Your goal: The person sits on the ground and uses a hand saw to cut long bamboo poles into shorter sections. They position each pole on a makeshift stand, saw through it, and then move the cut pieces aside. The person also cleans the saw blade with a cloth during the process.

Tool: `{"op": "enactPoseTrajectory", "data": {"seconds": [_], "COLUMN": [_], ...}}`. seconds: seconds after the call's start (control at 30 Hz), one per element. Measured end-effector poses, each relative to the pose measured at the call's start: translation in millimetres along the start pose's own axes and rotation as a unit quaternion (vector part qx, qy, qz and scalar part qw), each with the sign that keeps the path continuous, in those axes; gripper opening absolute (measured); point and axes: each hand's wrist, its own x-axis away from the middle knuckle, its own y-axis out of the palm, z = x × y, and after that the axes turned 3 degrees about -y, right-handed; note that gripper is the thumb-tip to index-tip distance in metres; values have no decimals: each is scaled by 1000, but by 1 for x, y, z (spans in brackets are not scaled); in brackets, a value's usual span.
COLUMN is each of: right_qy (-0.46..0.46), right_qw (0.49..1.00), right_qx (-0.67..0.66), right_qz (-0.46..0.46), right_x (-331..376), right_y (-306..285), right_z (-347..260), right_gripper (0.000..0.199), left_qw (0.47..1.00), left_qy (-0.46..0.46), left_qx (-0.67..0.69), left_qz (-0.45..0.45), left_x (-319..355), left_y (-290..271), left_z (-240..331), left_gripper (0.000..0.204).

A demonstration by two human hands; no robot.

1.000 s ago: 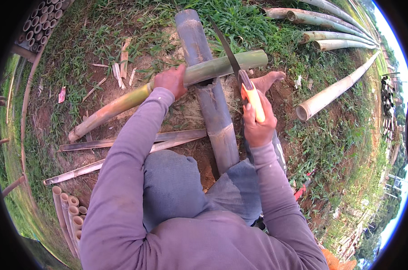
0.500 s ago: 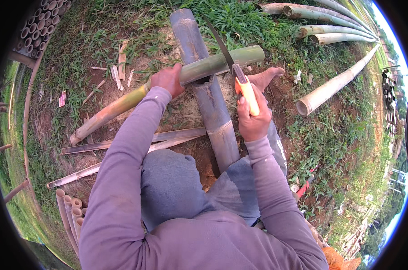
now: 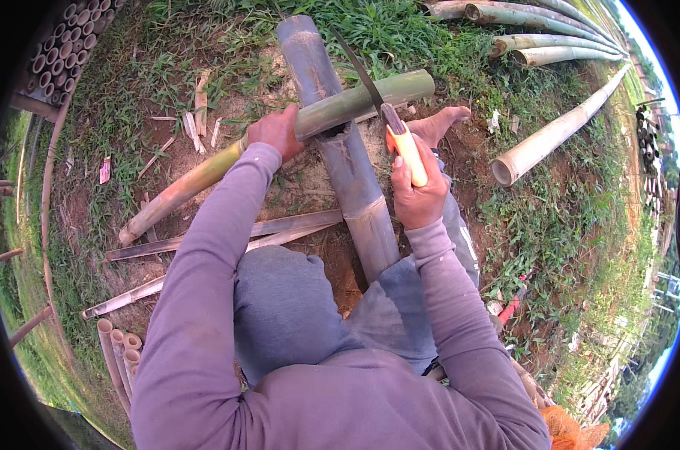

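A green bamboo pole (image 3: 332, 114) lies slantwise across a thicker, greyish bamboo log (image 3: 355, 176), which has a notch near the crossing. My left hand (image 3: 278, 133) is closed around the green pole, just left of that crossing. In my right hand (image 3: 417, 187) is the orange-yellow handle of a handsaw (image 3: 368, 82). Its dark curved blade crosses the green pole near the pole's right end and points up and away. Whether the teeth have cut into the pole is too small to tell. The log's near end reaches down between my knees.
Split bamboo strips (image 3: 284, 229) lie on the ground at left. Short cut tubes (image 3: 115, 352) stand lower left, with a stack of tubes (image 3: 66, 52) at upper left. Long poles (image 3: 550, 45) lie upper right, and a single pole (image 3: 557, 127) below them. My bare foot (image 3: 446, 124) is beside the saw.
My right hand and the saw have shifted slightly toward me and to the left. The blade stays across the green pole, and my left hand keeps its hold. The whole view has moved a little.
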Motion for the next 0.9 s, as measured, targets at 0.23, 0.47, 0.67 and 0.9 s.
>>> {"op": "enactPoseTrajectory", "data": {"seconds": [0.23,0.47,0.67,0.9], "right_qy": [-6,12,-24,-24], "right_qw": [1000,1000,1000,999], "right_qx": [-28,14,6,21], "right_qz": [-11,5,-1,12], "right_x": [123,8,82,-2], "right_y": [-84,-5,-62,-8], "right_z": [-14,3,-14,-1], "right_gripper": [49,46,47,43], "left_qw": [1000,1000,1000,1000], "left_qy": [-25,1,-27,-2], "left_qx": [-5,-7,-7,8], "left_qz": [-14,3,-11,-13], "left_x": [3,-4,9,3], "left_y": [-3,-2,-6,-2], "left_z": [-10,2,-7,8], "left_gripper": [57,57,56,56]}}
